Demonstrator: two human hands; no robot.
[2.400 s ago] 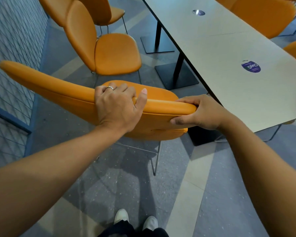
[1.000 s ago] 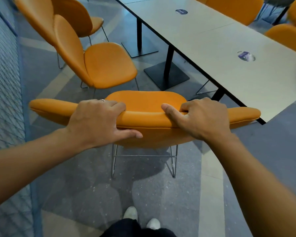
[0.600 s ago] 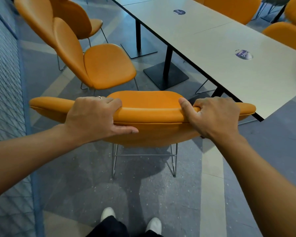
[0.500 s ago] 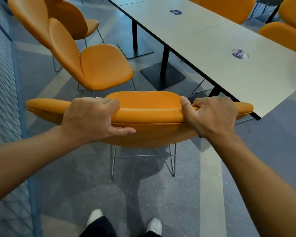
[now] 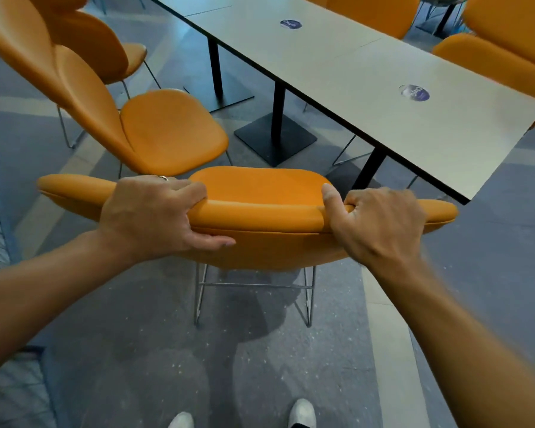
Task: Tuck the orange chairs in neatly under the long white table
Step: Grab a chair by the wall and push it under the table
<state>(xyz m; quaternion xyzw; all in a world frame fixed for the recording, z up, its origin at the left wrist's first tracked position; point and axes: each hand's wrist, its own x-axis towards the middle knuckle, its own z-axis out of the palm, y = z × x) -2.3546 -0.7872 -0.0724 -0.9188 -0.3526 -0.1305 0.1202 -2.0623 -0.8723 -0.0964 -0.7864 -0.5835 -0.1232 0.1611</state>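
An orange padded chair with a wide curved backrest [image 5: 260, 213] stands on the grey speckled floor [image 5: 136, 335] at the near end of the long white counter [image 5: 368, 75]. Its seat points toward the counter and lies wholly outside the counter's dark edge, not under it. The right tip of the backrest sits close to the counter's near corner.

Both hands are on the top of the backrest. The left grip [image 5: 149, 217] is clenched on the chair: its fingers curl over the top edge and its thumb lies along the rear face. A silver ring [image 5: 163, 178] shows on 1 finger. The right grip [image 5: 380, 223], slightly blurred, also grasps the chair, with the fingers hooked over the top edge and the thumb stretched along the rim.

The chair's thin metal wire legs [image 5: 254, 285] rest on the floor. Below them, 2 white shoe tips [image 5: 303, 412] show at the bottom.

A second orange chair [image 5: 167, 131] stands just beyond, angled and well clear of the counter, and a third orange chair [image 5: 99, 47] stands behind it. More orange chairs [image 5: 491, 57] line the far side. The counter carries 2 round purple stickers [image 5: 414, 93] and stands on black posts with square black base plates [image 5: 275, 137].
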